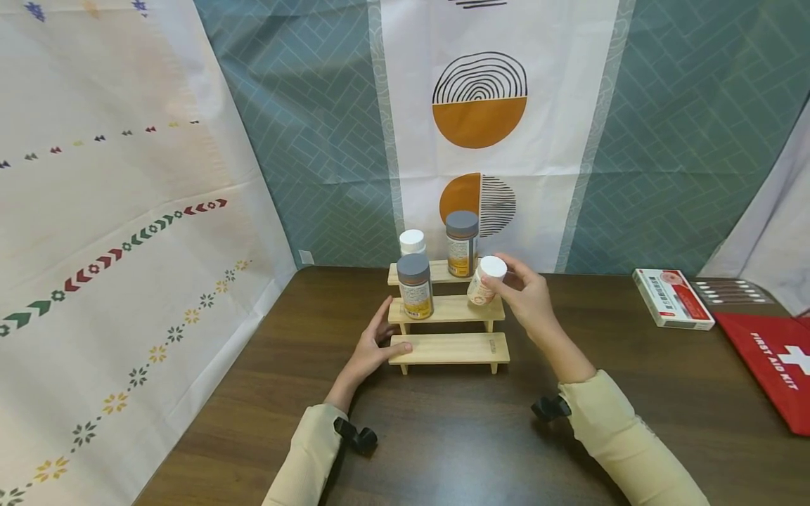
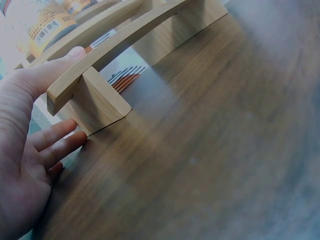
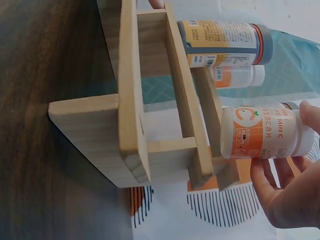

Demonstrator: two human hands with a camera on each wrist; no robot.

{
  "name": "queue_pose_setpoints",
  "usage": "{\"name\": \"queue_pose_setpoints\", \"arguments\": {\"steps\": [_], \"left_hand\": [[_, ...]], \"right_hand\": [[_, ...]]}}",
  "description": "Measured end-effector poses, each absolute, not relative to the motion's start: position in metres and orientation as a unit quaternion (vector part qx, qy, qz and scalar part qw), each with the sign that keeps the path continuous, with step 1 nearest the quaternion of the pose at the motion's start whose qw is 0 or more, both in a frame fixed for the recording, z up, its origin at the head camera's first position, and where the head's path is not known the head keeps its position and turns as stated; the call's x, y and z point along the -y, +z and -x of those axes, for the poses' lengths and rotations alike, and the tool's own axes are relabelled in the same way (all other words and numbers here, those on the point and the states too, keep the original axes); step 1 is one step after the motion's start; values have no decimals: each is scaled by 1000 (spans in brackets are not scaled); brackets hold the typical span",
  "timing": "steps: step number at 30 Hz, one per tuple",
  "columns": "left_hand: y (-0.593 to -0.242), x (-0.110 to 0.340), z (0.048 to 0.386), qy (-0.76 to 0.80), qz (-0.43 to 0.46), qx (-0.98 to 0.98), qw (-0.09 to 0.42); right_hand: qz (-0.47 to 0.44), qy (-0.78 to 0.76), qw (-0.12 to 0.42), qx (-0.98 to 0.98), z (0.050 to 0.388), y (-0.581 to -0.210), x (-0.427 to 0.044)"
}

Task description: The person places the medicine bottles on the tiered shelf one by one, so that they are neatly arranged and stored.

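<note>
A three-tier wooden step stand (image 1: 451,349) stands on the table. My right hand (image 1: 531,299) grips a white-capped vitamin C bottle (image 1: 484,282) near its cap, tilted at the right end of the middle step; the right wrist view shows the bottle's orange-and-white label (image 3: 262,132). At the stand's left side, my left hand (image 1: 370,351) rests its thumb on the bottom step, its other fingers loosely extended beside the stand. A grey-capped bottle (image 1: 415,288) occupies the middle step's left. Behind are another grey-capped bottle (image 1: 462,246) and a partly hidden white-capped bottle (image 1: 413,241).
To the right on the table lie a white-and-red box (image 1: 673,299), a pack of cotton swabs (image 1: 734,292) and a red first aid kit pouch (image 1: 768,365). A patterned curtain (image 1: 316,140) hangs behind the table (image 1: 455,436), with a pale cloth (image 1: 126,281) along the left.
</note>
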State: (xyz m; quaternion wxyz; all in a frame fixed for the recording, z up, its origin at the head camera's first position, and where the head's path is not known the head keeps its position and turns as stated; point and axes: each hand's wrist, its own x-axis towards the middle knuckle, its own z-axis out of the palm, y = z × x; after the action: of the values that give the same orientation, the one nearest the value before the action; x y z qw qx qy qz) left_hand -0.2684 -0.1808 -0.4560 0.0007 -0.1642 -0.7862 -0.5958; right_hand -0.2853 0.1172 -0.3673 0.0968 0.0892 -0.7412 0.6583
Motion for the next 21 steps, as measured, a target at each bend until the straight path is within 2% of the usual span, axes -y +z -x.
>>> {"name": "queue_pose_setpoints", "arguments": {"steps": [8, 21], "left_hand": [[-472, 185, 277, -592, 157, 790, 6], [-465, 183, 273, -597, 145, 789, -12]], "right_hand": [[-104, 652, 84, 746, 286, -376, -108], [-113, 637, 76, 759, 291, -390, -99]]}}
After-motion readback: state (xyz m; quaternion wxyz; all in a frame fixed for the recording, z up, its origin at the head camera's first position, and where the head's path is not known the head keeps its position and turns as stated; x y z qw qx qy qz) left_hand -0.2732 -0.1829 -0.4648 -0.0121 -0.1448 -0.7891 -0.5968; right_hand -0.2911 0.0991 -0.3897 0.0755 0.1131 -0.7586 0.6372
